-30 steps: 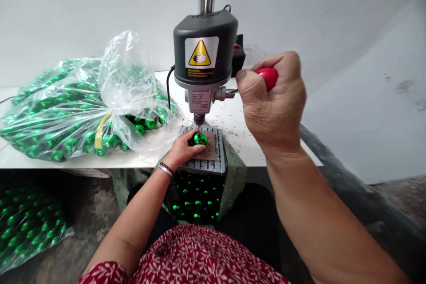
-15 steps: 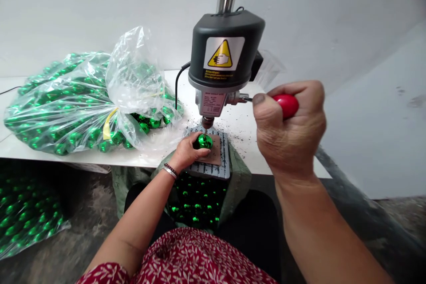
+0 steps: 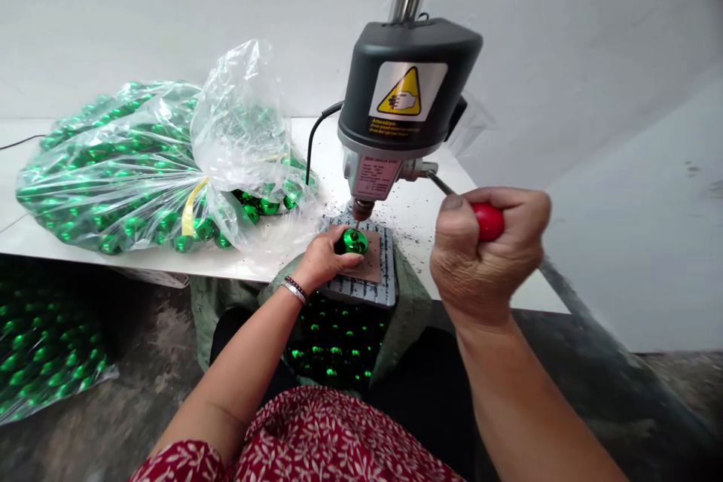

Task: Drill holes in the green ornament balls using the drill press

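A shiny green ball (image 3: 355,242) sits on a brown pad (image 3: 370,265) over the grey base plate (image 3: 387,282) of a drill press (image 3: 415,90). My left hand (image 3: 327,260) grips the ball from its left side, thumb in front and fingers behind. Just above the ball is the drill chuck (image 3: 362,209), its thin bit at the ball's top. My right hand (image 3: 489,252) is wrapped round the red knob (image 3: 488,221) of the press lever (image 3: 443,184).
On the white table (image 3: 226,262) at the left lies a big clear bag (image 3: 129,166) of green balls. Another bag (image 3: 45,346) of them is low at the left. Green balls (image 3: 336,339) fill a green sack (image 3: 415,297) below the base plate. Dark shavings surround the plate.
My right hand and the red knob have moved down, so the lever slopes more steeply. My left hand still holds the ball under the drill. The whole view has shifted slightly.
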`<control>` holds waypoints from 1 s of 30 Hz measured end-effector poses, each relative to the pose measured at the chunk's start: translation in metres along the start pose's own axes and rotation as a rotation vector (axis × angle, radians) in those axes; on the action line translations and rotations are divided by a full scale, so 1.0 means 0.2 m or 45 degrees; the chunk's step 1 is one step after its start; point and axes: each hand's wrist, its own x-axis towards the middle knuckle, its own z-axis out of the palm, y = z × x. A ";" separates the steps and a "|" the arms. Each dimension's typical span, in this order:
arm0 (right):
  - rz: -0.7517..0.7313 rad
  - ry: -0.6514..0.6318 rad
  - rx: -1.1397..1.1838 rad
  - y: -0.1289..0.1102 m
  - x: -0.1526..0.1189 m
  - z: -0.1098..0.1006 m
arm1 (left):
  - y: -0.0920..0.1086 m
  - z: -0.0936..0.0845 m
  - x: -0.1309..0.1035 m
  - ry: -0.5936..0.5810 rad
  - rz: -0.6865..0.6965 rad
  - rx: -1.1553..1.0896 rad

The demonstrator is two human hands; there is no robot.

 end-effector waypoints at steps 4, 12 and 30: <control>-0.047 0.037 0.036 0.03 -0.05 0.01 | 0.00 0.00 0.00 -0.008 0.006 0.019; -0.121 0.075 0.104 0.07 -0.13 0.04 | 0.01 0.00 -0.01 0.001 0.007 0.021; 0.200 -0.139 0.015 -0.10 0.32 0.04 | -0.02 -0.13 -0.17 -0.217 0.223 0.014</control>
